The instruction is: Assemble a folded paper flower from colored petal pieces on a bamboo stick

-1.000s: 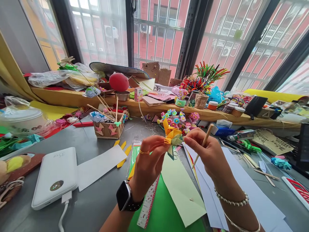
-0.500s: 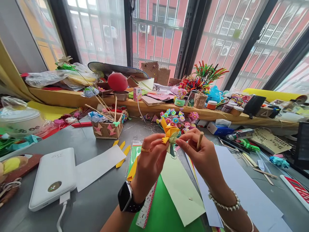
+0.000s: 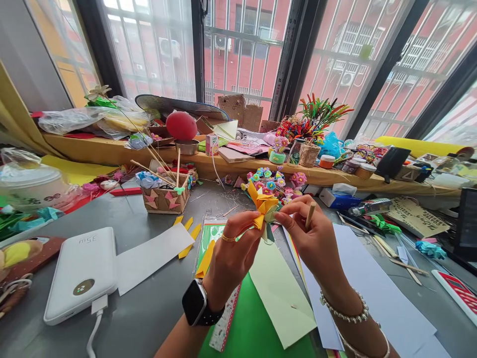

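My left hand (image 3: 236, 243) is closed, its thumb and fingers pinching a folded yellow paper flower (image 3: 263, 201) at the base. At that base, pale green paper (image 3: 270, 217) is gripped between the thumb and fingertips of my right hand (image 3: 307, 231). A thin wooden stick (image 3: 310, 215) is tucked in the curled fingers of the same hand, its end poking up. Both hands are raised above a pale green paper sheet (image 3: 281, 298) on the desk. Folded yellow paper petals (image 3: 205, 259) lie just left of my left hand.
A white power bank (image 3: 82, 273) with a cable sits at left beside a white paper strip (image 3: 154, 258). White sheets (image 3: 367, 283) lie at right. Behind stand a cardboard box (image 3: 164, 199) with sticks and a bunch of small flowers (image 3: 266, 180). A ruler (image 3: 225, 320) lies in front.
The yellow flower has turned slightly in my fingers, and the pale green paper at its base has shifted. Both hands keep nearly the same place and grip.
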### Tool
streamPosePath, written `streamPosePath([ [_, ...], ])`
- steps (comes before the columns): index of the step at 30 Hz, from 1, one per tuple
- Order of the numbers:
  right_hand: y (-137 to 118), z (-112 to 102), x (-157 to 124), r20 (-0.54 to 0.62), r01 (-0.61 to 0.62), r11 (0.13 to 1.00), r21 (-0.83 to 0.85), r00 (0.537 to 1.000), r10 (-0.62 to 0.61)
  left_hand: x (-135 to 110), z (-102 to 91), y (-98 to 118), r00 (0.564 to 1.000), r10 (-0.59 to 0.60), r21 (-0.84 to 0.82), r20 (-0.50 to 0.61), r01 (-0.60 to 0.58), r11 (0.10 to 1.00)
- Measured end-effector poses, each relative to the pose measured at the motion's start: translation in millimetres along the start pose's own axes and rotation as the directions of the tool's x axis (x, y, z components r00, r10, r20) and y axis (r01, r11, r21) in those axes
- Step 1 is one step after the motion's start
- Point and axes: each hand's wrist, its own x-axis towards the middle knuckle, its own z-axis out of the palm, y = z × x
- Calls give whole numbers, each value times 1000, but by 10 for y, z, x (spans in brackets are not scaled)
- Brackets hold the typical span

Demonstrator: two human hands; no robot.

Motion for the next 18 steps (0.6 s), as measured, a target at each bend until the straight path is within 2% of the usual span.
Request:
streamPosePath([
  [12,-1,14,-4,-31,9,1000,-23,999,-10,-17,0,-11,1000,30,40,9,-30,999],
  [18,8,8,-1,-24,45,997,-68,999,-46,1,-4,-3,1000,-7,36,-2,7,999],
])
